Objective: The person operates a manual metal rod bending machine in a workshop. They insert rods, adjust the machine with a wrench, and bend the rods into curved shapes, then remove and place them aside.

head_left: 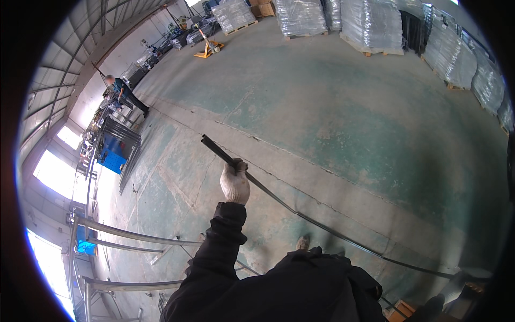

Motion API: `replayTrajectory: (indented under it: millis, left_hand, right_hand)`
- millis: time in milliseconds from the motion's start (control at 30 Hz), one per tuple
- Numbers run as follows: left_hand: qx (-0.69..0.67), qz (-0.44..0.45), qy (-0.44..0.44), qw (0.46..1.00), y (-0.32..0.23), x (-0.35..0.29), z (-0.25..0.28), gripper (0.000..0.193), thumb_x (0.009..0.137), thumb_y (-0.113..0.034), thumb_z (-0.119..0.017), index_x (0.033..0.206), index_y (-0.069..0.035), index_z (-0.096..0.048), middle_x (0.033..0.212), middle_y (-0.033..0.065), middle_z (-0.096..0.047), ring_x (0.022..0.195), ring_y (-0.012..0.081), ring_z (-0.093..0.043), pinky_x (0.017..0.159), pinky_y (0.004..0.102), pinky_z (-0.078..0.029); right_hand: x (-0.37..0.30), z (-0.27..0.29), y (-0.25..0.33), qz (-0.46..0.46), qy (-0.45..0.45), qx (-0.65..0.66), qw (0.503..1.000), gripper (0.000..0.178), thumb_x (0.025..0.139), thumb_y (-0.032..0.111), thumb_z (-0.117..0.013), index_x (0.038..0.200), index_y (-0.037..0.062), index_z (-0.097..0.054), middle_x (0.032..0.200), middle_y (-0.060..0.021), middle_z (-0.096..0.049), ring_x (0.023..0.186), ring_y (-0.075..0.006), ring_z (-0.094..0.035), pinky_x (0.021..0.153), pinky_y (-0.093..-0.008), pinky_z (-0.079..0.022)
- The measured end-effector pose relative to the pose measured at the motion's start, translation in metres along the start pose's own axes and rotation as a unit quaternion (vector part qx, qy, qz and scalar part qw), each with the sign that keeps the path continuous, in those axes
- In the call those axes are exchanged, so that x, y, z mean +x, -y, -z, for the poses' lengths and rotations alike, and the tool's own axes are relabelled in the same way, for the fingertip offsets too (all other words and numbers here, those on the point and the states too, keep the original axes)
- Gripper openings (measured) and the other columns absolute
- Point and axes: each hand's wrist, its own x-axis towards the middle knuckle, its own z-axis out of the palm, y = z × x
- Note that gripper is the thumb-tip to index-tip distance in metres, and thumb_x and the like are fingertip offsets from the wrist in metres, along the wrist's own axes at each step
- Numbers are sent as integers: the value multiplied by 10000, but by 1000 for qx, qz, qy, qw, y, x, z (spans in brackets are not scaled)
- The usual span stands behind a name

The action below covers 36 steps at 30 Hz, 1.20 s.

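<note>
My left hand (235, 183), in a white knitted work glove, is closed around long dark metal tubes (268, 193) near one end. Two hollow tube ends show just beyond my fist. The tubes run slantwise across the front of my body to the lower right. There my right hand (455, 285), in a pale glove, is wrapped about their other part in shadow; its fingers are dim. My left arm is stretched forward in a black sleeve.
Metal rails on a frame (134, 233) stand at lower left. Farther off are a blue bin (111, 161), stacked tubes and a person (124, 94) at a bench. An orange pallet jack (208, 49) and wrapped pallets (370, 27) stand at the back. A cardboard box (401, 310) lies low right.
</note>
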Motion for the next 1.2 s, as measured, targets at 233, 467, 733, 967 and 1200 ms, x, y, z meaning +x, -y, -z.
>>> replayTrajectory:
  millis: [233,467,733,967,1200]
  left_hand:
    - [13,9,-5,1000,0,0,-1,148,1129,-182,-715,1162,-37,-708,959,109,-803,906,245,-776,824,400,-597]
    - [-5,11,-11,1000,8,-1,-3,158,1125,-182,-732,1174,-33,-709,967,111,-808,917,237,-782,841,394,-604]
    - [-59,13,-6,998,8,-1,-2,144,1135,-155,-732,1165,-15,-712,974,89,-800,914,206,-758,851,377,-600]
    - [-188,53,94,976,140,36,23,501,1197,-326,-579,1625,-64,-569,1474,86,-712,1250,241,-715,1024,439,-590]
    - [-115,96,39,988,150,72,18,460,1176,-278,-686,1547,-16,-613,1371,125,-715,1195,273,-712,1053,432,-587]
  right_hand:
    - [-5,-1,2,43,-24,-30,998,557,1164,444,-684,1319,-82,-780,1203,-175,-829,1069,-260,-783,981,-383,-617]
    - [-19,0,21,56,-42,-18,997,509,1163,419,-683,1238,-72,-795,1118,-152,-817,1005,-243,-759,942,-389,-603]
    - [-1,-5,5,51,-44,-6,998,488,1162,407,-692,1256,-61,-795,1141,-153,-824,1019,-248,-769,934,-381,-611]
    - [-15,0,8,215,-53,-422,879,326,1111,355,-644,1153,89,-828,1077,-117,-854,980,-295,-822,804,-432,-625]
    - [-61,-2,67,147,-127,-105,975,377,1084,354,-760,1130,-10,-846,958,-279,-810,939,-420,-835,816,-466,-629]
